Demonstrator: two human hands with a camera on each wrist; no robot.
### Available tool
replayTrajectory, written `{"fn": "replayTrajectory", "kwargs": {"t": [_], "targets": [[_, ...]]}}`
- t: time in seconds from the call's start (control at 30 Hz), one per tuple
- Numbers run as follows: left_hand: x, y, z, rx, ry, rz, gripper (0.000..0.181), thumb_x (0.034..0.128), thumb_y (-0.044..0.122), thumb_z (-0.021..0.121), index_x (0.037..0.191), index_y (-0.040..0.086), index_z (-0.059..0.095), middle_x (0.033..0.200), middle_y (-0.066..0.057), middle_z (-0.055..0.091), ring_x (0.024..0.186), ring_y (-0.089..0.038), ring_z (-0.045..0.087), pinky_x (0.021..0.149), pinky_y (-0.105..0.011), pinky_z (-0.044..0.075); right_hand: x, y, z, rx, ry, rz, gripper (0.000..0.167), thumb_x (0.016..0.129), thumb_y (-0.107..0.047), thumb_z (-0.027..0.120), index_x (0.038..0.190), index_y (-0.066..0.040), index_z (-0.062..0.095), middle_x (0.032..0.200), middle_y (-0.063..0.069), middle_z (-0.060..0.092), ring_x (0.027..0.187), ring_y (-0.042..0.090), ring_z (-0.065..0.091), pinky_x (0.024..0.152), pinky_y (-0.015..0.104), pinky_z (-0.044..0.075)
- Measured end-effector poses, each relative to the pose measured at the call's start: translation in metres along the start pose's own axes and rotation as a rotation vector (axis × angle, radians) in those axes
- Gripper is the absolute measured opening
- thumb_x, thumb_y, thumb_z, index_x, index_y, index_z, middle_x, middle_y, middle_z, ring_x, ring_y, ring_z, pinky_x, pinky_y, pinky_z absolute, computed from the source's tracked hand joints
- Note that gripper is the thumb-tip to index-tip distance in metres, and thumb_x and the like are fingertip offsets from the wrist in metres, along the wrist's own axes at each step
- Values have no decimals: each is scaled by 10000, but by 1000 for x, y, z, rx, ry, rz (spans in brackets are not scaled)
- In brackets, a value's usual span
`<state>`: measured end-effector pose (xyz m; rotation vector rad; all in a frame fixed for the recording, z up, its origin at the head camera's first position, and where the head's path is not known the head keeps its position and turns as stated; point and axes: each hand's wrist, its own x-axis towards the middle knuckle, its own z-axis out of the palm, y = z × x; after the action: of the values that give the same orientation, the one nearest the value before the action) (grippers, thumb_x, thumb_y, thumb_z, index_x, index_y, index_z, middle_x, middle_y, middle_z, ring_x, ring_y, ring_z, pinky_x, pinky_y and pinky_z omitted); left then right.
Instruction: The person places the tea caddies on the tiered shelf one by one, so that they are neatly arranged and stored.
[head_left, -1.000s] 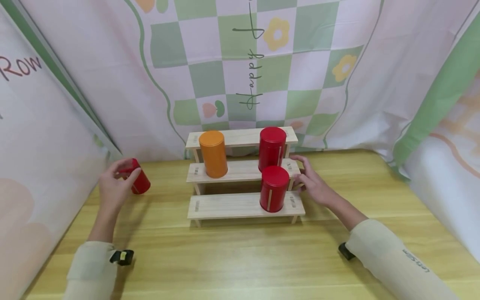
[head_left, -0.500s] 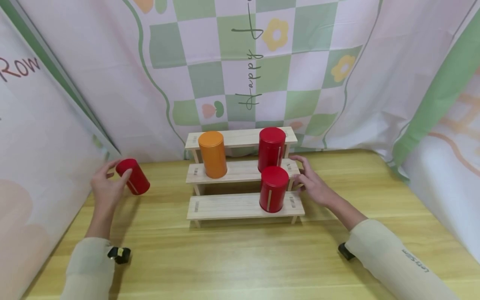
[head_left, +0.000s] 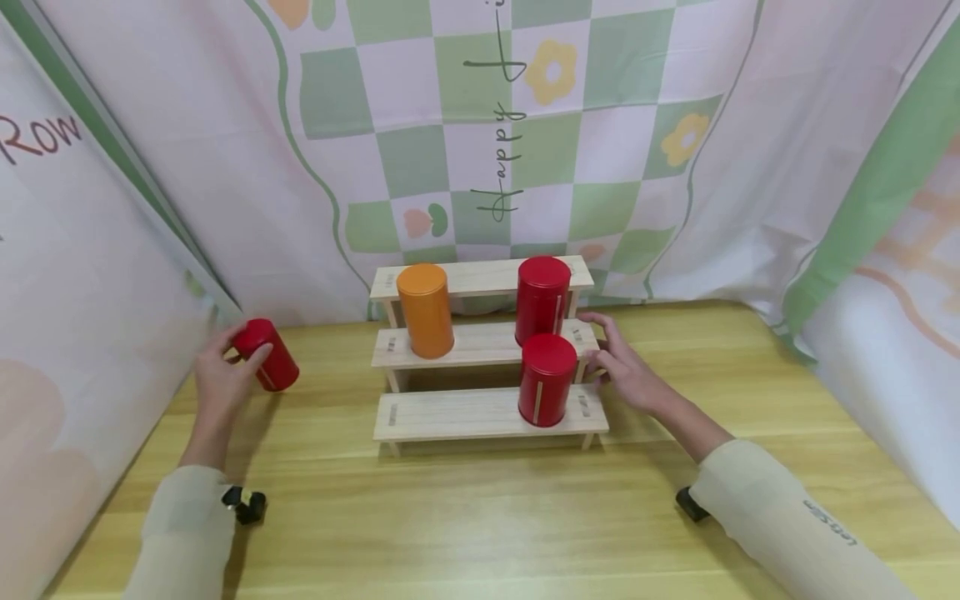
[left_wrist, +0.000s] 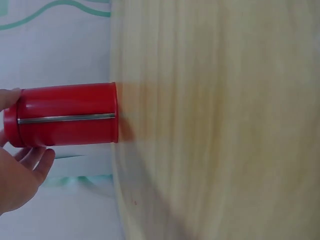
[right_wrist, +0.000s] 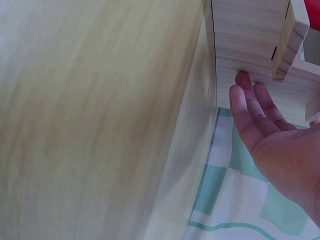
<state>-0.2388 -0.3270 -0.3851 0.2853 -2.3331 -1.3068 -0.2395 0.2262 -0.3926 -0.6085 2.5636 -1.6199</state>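
At the table's left side, my left hand point(head_left: 222, 379) holds a red lidded can point(head_left: 274, 363) near its top. The left wrist view has the thumb and fingers on opposite sides of the red can's lid point(left_wrist: 12, 125), with its base at the tabletop. My right hand point(head_left: 628, 371) touches the right side of a three-step wooden rack point(head_left: 450, 417). Its fingers point(right_wrist: 245, 107) extend along the side panel in the right wrist view; the thumb is mostly hidden there. An orange can point(head_left: 426, 312) stands on the middle step.
One red can point(head_left: 542, 296) stands at the right of the middle step, and another red can point(head_left: 548, 383) at the right of the bottom step. A patterned cloth point(head_left: 480, 150) hangs behind the wooden table point(head_left: 465, 517).
My left hand drew slightly left off the can's top, then came back a little right around its lid. The can stays almost in place. The right hand and rack have not visibly moved.
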Motion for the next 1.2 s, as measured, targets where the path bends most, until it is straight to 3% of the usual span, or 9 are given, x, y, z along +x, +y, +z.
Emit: {"fn": "replayTrajectory", "kwargs": {"t": [0.13, 0.37, 0.87, 0.97, 1.2], "targets": [[1, -1, 1, -16, -35, -66, 625, 1003, 137, 677, 1568, 40, 429, 1545, -205, 475, 1380, -340, 461, 1122, -495, 453, 0, 0, 0, 6, 2, 1, 569, 1068, -133, 393, 1582, -40, 168, 1112, 261, 590, 894, 336, 612, 708, 421, 569], [1, 0, 0, -25, -60, -95, 649, 1018, 157, 661, 1600, 75, 383, 1584, -185, 430, 1404, -350, 431, 1148, -528, 425, 1, 0, 0, 2, 11, 2, 582, 1057, -128, 412, 1581, -39, 174, 1054, 229, 593, 879, 352, 608, 691, 417, 571], [2, 1, -6, 45, -94, -64, 660, 1010, 202, 687, 1585, 51, 401, 1541, -224, 464, 1369, -381, 464, 1106, -546, 462, 3, 0, -1, -1, 6, 1, 575, 1063, -135, 409, 1586, -69, 182, 1077, 242, 591, 884, 319, 604, 703, 413, 572], [1, 2, -8, 64, -103, -59, 661, 998, 209, 706, 1573, 47, 422, 1515, -223, 481, 1357, -376, 474, 1081, -512, 493, 3, 0, -1, -6, 8, 1, 576, 1062, -139, 410, 1587, -69, 183, 1088, 245, 592, 886, 320, 607, 703, 413, 575], [-1, 5, -8, 92, -120, -17, 654, 963, 181, 756, 1528, 3, 478, 1460, -252, 528, 1328, -389, 523, 929, -272, 549, 1, 2, -1, -8, 7, 10, 581, 1061, -137, 414, 1581, -41, 174, 1076, 249, 586, 894, 340, 594, 702, 422, 574]]}}
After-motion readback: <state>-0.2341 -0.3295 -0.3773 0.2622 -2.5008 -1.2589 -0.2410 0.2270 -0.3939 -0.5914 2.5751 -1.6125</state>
